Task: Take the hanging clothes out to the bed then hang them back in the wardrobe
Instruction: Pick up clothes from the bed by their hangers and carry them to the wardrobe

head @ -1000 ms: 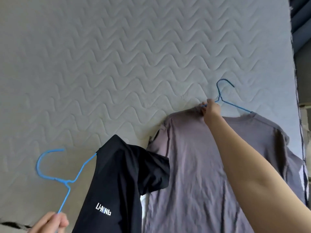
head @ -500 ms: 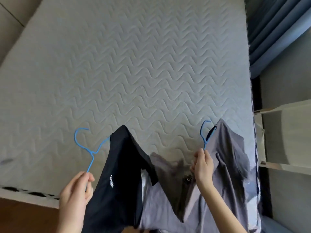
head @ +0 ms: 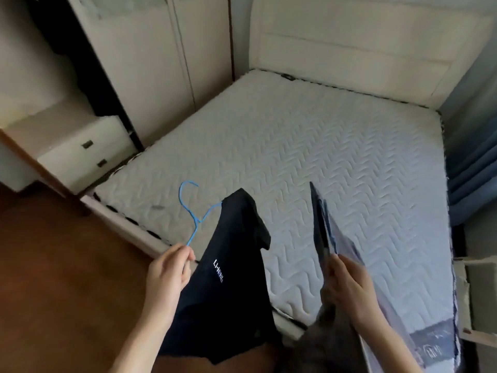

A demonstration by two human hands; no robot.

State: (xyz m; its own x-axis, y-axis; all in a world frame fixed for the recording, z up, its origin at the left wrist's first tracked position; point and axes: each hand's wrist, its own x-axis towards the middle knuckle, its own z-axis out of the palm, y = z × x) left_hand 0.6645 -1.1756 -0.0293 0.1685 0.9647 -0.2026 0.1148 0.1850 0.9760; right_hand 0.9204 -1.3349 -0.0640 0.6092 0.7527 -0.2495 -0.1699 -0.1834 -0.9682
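My left hand [head: 169, 273] pinches the lower end of a blue wire hanger [head: 192, 211], from which a black T-shirt [head: 228, 278] with white lettering hangs over the bed's near corner. My right hand [head: 347, 286] grips the grey T-shirt [head: 322, 337] on its own hanger, seen edge-on with a thin dark edge [head: 318, 224] pointing up; its hook is hidden. Both garments are lifted off the quilted white mattress [head: 309, 157]. The wardrobe [head: 150, 49] stands at the upper left, with a dark open section on its left.
A white drawer unit [head: 80, 152] sits at the wardrobe's foot beside the bed. The padded headboard [head: 363, 41] is at the far end. Blue curtains [head: 473, 162] hang on the right. Brown wooden floor [head: 53, 278] lies at the lower left.
Both shirts have come up off the mattress. The view has pulled back and swung left, bringing the wardrobe, headboard and floor into sight. The grey shirt has turned edge-on in my right hand.
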